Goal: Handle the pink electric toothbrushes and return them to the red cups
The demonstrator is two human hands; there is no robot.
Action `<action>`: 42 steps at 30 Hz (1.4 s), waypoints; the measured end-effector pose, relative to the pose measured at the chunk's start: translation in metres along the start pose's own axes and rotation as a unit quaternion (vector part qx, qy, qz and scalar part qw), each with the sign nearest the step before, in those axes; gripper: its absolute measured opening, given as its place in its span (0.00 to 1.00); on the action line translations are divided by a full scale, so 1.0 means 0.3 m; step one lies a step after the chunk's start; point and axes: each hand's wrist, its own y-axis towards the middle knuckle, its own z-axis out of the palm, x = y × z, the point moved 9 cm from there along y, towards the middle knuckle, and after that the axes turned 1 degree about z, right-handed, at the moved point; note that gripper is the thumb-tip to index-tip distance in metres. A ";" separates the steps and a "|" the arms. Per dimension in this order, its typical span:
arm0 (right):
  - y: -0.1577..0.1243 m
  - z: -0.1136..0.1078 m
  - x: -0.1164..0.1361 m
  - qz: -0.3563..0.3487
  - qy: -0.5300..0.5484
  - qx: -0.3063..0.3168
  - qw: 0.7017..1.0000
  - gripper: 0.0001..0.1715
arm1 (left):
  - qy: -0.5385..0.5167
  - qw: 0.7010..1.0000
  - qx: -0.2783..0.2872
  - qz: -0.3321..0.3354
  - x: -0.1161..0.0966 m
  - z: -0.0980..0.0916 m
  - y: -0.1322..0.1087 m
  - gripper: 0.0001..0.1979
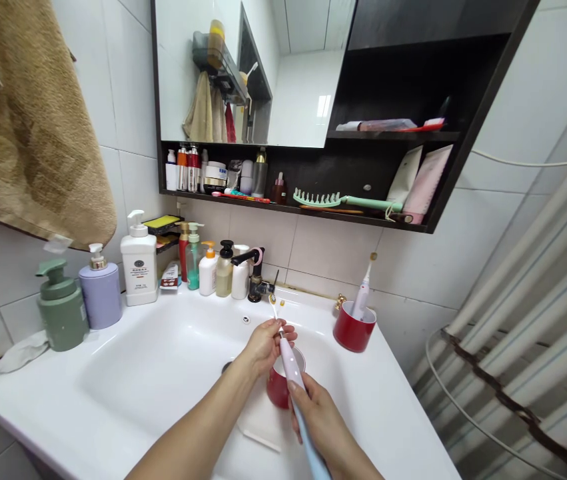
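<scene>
My left hand (264, 345) is over the white sink (128, 373), fingers closed around the rim of a red cup (279, 392). My right hand (320, 423) grips the lower handle of a pale pink and blue electric toothbrush (290, 363). The brush runs up over the cup, and its head points toward the black faucet (254, 273). Both hands are close together above the basin's right side.
A second red cup (354, 327) with another electric toothbrush stands on the right counter. Pump bottles line the back: green (62, 307), lilac (100, 290), white (138, 263), plus smaller ones. A brown towel (38, 127) hangs at left. A dark shelf with a green comb (343, 199) sits under the mirror.
</scene>
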 end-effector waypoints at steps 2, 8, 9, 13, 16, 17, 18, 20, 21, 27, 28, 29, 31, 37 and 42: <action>0.000 -0.007 0.000 0.000 -0.012 -0.002 1.000 0.19 | 0.004 1.000 -0.005 0.001 -0.002 0.000 -0.004 0.03; -0.009 -0.054 0.038 -0.050 -0.079 -0.042 0.995 0.17 | 0.091 0.996 -0.007 0.015 -0.016 0.003 -0.008 0.04; -0.009 -0.050 0.037 -0.045 -0.071 -0.034 0.996 0.17 | 0.090 0.996 -0.001 0.009 -0.014 0.005 -0.008 0.04; -0.012 -0.021 0.022 -0.013 -0.024 0.009 1.000 0.17 | 0.074 0.997 0.025 0.004 -0.016 0.013 -0.006 0.04; -0.014 -0.012 0.025 -0.016 -0.012 0.015 1.000 0.17 | 0.035 0.998 0.045 0.006 -0.017 0.026 -0.005 0.04; -0.014 -0.021 0.033 -0.028 -0.020 -0.001 0.999 0.16 | 0.024 0.998 0.050 0.007 -0.016 0.030 -0.005 0.03; -0.015 -0.030 0.041 -0.039 -0.031 -0.018 0.999 0.17 | 0.019 0.998 0.052 0.010 -0.016 0.034 -0.006 0.03; -0.018 -0.041 0.049 -0.047 -0.044 -0.035 0.997 0.17 | 0.024 0.998 0.051 0.017 -0.015 0.037 -0.008 0.04; -0.019 -0.043 0.051 -0.045 -0.045 -0.037 0.997 0.17 | 0.030 0.998 0.050 0.018 -0.013 0.038 -0.009 0.04; -0.014 -0.016 0.021 0.001 0.051 0.012 0.999 0.15 | 0.023 0.999 0.041 -0.003 0.015 0.030 -0.008 0.03; -0.012 -0.009 0.014 0.009 0.073 0.022 0.997 0.16 | 0.021 0.999 0.038 -0.001 0.014 0.027 -0.008 0.03; -0.010 -0.007 0.009 0.012 0.081 0.026 0.996 0.16 | 0.025 0.999 0.037 0.002 0.011 0.026 -0.008 0.03; -0.006 -0.019 0.010 0.000 0.053 0.008 0.999 0.16 | 0.049 0.998 0.041 0.008 0.003 0.029 -0.010 0.04; -0.009 -0.054 0.038 -0.038 -0.028 -0.045 0.998 0.15 | 0.076 0.996 0.024 0.032 -0.023 0.026 -0.018 0.04; -0.016 -0.005 0.025 -0.005 0.008 0.013 1.000 0.11 | 0.042 0.996 -0.038 0.070 -0.057 -0.026 0.002 0.04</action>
